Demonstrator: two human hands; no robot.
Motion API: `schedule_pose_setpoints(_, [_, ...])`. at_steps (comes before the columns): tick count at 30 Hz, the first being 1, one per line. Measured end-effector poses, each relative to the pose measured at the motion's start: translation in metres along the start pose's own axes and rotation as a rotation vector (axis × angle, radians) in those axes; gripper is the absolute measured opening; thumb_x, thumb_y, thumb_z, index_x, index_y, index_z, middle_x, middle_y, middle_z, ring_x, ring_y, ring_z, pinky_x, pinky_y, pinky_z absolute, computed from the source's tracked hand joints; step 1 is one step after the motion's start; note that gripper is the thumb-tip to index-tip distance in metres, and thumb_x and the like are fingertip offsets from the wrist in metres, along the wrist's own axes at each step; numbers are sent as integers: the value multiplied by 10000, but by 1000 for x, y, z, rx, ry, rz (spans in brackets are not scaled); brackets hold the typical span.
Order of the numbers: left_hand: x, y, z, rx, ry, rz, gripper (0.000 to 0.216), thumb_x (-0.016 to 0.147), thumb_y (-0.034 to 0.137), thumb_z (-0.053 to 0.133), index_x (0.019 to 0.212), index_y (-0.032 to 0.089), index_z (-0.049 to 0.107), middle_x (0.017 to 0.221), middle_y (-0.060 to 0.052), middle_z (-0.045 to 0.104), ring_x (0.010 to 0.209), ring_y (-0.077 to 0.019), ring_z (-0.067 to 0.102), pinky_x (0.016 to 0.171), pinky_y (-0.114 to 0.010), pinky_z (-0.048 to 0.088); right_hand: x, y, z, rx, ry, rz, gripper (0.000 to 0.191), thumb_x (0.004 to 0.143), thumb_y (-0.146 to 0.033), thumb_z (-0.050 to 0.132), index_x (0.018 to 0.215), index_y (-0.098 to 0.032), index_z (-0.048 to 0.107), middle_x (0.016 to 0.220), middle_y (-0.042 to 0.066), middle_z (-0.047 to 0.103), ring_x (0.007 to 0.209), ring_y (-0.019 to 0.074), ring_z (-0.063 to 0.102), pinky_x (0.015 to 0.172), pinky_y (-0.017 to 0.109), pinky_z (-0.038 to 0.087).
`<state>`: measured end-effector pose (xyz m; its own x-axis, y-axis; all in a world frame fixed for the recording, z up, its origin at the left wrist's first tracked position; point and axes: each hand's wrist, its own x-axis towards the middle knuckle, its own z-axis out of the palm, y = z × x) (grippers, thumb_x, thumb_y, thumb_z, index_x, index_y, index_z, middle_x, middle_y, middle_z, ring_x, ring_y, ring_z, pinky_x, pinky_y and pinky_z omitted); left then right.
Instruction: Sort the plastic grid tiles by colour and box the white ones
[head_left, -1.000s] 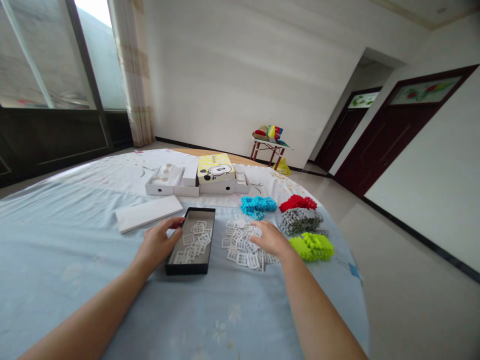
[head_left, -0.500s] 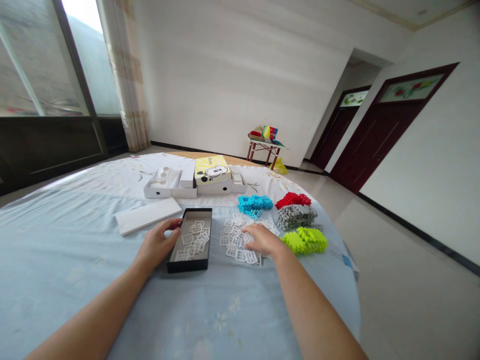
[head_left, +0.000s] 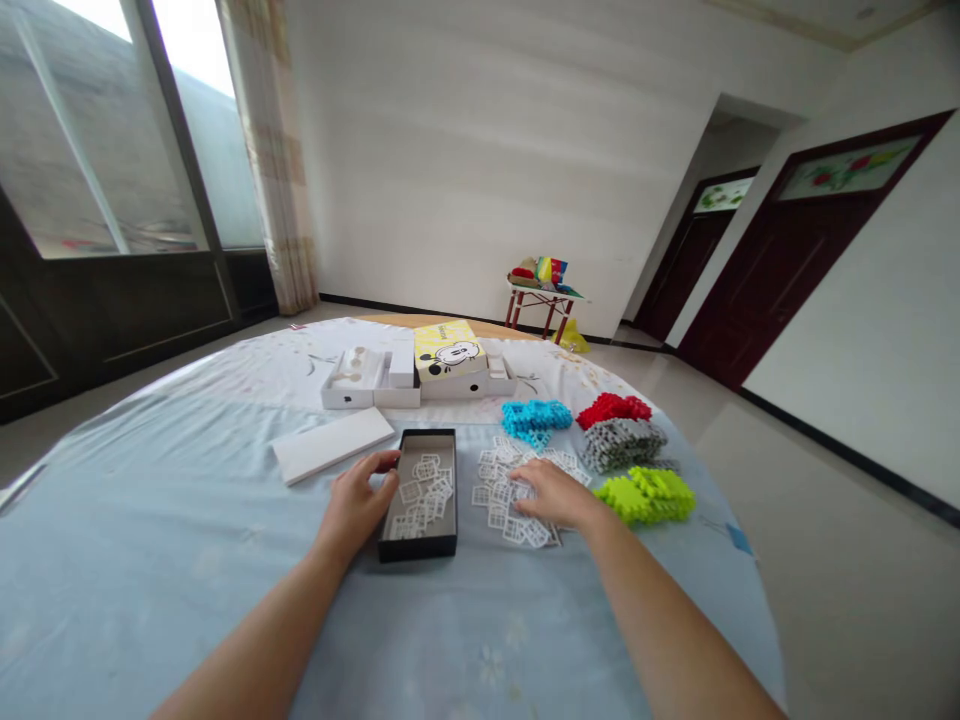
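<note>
A black-rimmed open box [head_left: 418, 549] stands on the cloth with several small white lattice pieces [head_left: 426, 495] inside. My left hand [head_left: 358, 502] is at its left side, fingers and thumb curled against the rim. To the right of the box lies a spread pile of the same white lattice pieces [head_left: 496, 487]. My right hand [head_left: 559, 494] rests palm down over this pile, fingers bent and touching it, with the thumb apart from the fingertips. Whether any piece is in its grasp is hidden.
Beyond the pile are stacks of blue [head_left: 536, 418], red [head_left: 613, 408], grey [head_left: 624, 444] and yellow-green interlocking pieces [head_left: 646, 496]. A white lid [head_left: 334, 446] lies left of the box. White boxes [head_left: 397, 397] and a yellow cartoon box [head_left: 450, 352] stand farther back on the round table.
The camera view has turned slightly left, so everything sits farther right. Both hands stay in nearly the same places, at the box and on the white pile.
</note>
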<state>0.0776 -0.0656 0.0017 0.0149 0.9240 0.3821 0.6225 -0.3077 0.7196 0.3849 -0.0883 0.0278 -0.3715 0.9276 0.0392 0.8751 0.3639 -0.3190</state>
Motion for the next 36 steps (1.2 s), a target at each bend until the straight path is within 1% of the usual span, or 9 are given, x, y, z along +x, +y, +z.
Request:
schedule_pose_setpoints(3, [0, 2, -1, -24, -14, -15, 371, 730, 362, 459, 1011, 176, 613, 948, -76, 663, 928, -218, 593, 864, -359, 436, 1, -2, 0, -15, 55, 26, 385, 741, -249, 555, 1116, -172, 600, 1102, 97, 614, 1072, 229, 517, 940, 329, 358])
schedule_pose_setpoints(6, [0, 2, -1, -38, -27, -24, 360, 728, 363, 461, 1005, 190, 611, 943, -73, 662, 928, -222, 591, 868, -372, 432, 3, -3, 0, -21, 78, 63, 404, 734, -212, 543, 1134, -192, 591, 1103, 79, 624, 1064, 223, 527, 933, 320, 362])
schedule_pose_setpoints(11, [2, -1, 0, -23, -33, -15, 364, 732, 388, 460, 1004, 195, 607, 965, -73, 658, 945, -227, 583, 880, -377, 423, 3, -1, 1, -13, 112, 63, 422, 722, -208, 578, 1144, -203, 587, 1116, 71, 621, 1067, 224, 524, 935, 322, 362])
schedule_pose_setpoints(17, [2, 1, -1, -20, -30, -31, 371, 722, 411, 463, 986, 203, 619, 950, -61, 667, 917, -229, 597, 795, -341, 465, 4, 1, 1, 71, 124, 104, 450, 690, -235, 665, 1132, -210, 589, 1103, 79, 622, 1040, 231, 540, 918, 330, 376])
schedule_pose_setpoints(22, [3, 0, -2, 8, -29, -17, 393, 728, 416, 461, 1014, 195, 613, 939, -58, 671, 894, -219, 603, 772, -320, 474, 5, 4, 3, 156, 125, 105, 505, 658, -227, 697, 1145, -193, 568, 1085, 90, 597, 968, 204, 563, 866, 298, 406])
schedule_pose_setpoints(27, [4, -1, -2, 28, -27, -7, 402, 719, 422, 471, 1023, 201, 616, 962, -50, 672, 890, -215, 606, 752, -295, 480, 7, 7, -2, 230, 75, 64, 301, 624, -219, 718, 912, -188, 638, 936, 40, 609, 868, 172, 571, 784, 269, 424])
schedule_pose_setpoints(32, [3, -1, -2, 55, -28, 0, 406, 728, 422, 459, 1036, 201, 606, 968, -48, 667, 893, -209, 602, 767, -290, 474, 5, 9, -11, 329, 30, 5, 125, 636, -198, 684, 746, -184, 627, 797, -5, 627, 801, 155, 574, 731, 252, 418])
schedule_pose_setpoints(34, [3, -2, -2, 66, -30, 5, 405, 735, 417, 454, 1045, 202, 602, 966, -47, 666, 889, -205, 600, 771, -292, 471, 4, 8, -16, 387, 97, 23, 95, 674, -229, 649, 750, -181, 619, 771, -8, 628, 780, 154, 575, 719, 257, 418])
schedule_pose_setpoints(36, [2, -3, -1, 69, -31, 15, 407, 743, 412, 446, 1054, 199, 598, 973, -49, 663, 877, -201, 601, 763, -293, 470, 3, 3, -23, 447, 231, 52, 133, 714, -283, 613, 794, -178, 610, 772, -4, 624, 764, 154, 571, 706, 262, 420])
